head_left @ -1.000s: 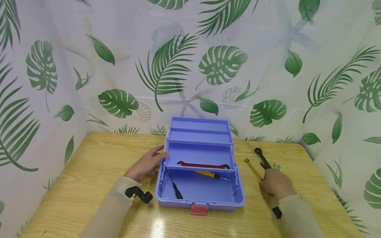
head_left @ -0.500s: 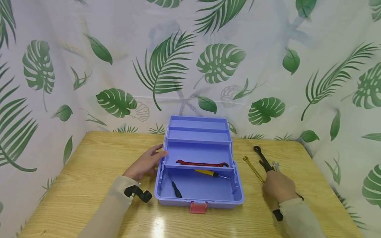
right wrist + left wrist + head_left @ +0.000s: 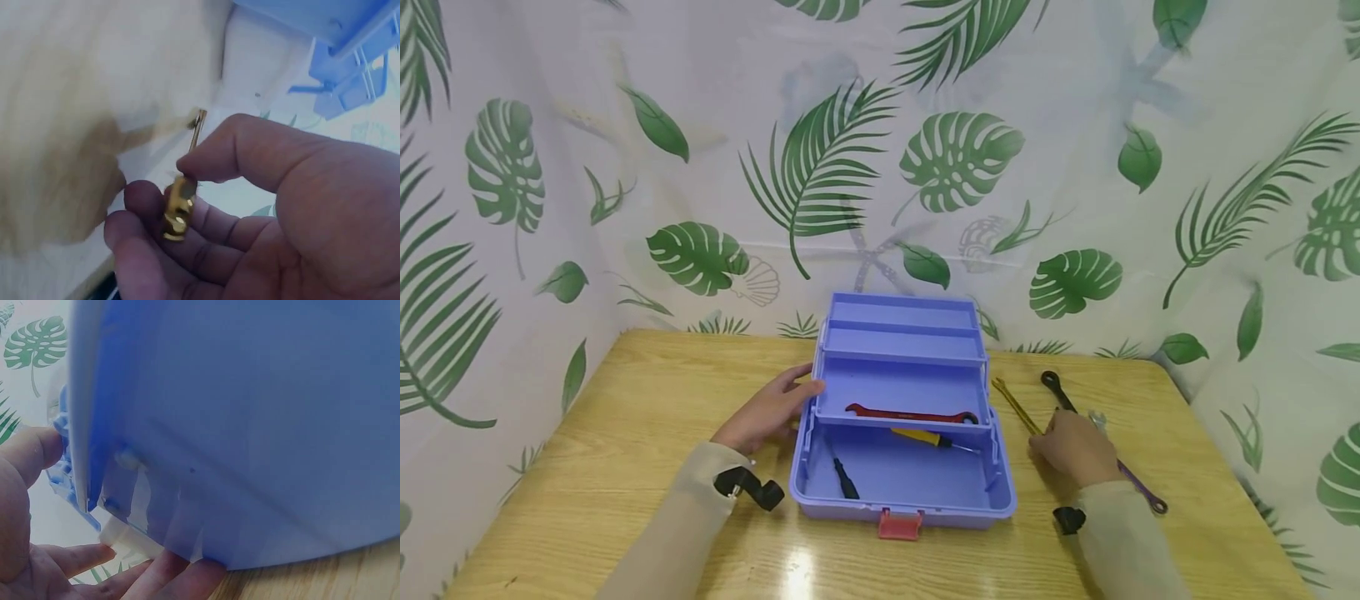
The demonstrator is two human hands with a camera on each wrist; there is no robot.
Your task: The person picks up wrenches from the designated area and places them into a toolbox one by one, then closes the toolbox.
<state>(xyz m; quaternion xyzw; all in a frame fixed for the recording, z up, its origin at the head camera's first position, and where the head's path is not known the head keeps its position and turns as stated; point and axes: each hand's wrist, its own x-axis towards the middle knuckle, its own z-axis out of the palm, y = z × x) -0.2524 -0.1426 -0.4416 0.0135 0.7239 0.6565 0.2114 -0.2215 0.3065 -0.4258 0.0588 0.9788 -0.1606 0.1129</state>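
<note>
My right hand [image 3: 1075, 450] pinches a gold combination wrench [image 3: 1017, 406] between thumb and fingers, just right of the toolbox. In the right wrist view the gold wrench [image 3: 180, 209] appears nearly end-on. An opened blue-purple toolbox [image 3: 917, 510] with stepped trays stands mid-table. My left hand [image 3: 767, 412] rests against its left side, thumb by the tray edge; in the left wrist view the fingertips [image 3: 194, 578] touch the toolbox wall. A red wrench [image 3: 910, 416] lies in the lower tray. A black screwdriver [image 3: 846, 481] and a yellow-handled screwdriver [image 3: 917, 436] lie in the bottom compartment.
A dark wrench [image 3: 1141, 490] lies on the wooden table [image 3: 700, 550], partly hidden behind the right hand. Beside it is a small silver tool [image 3: 1097, 420], mostly hidden. A leaf-patterned curtain [image 3: 715, 183] hangs behind the table. The toolbox has a pink latch [image 3: 900, 525] at the front.
The right hand has moved left with the gold wrench, away from the dark wrench and closer to the toolbox. The left hand stays at the toolbox's side.
</note>
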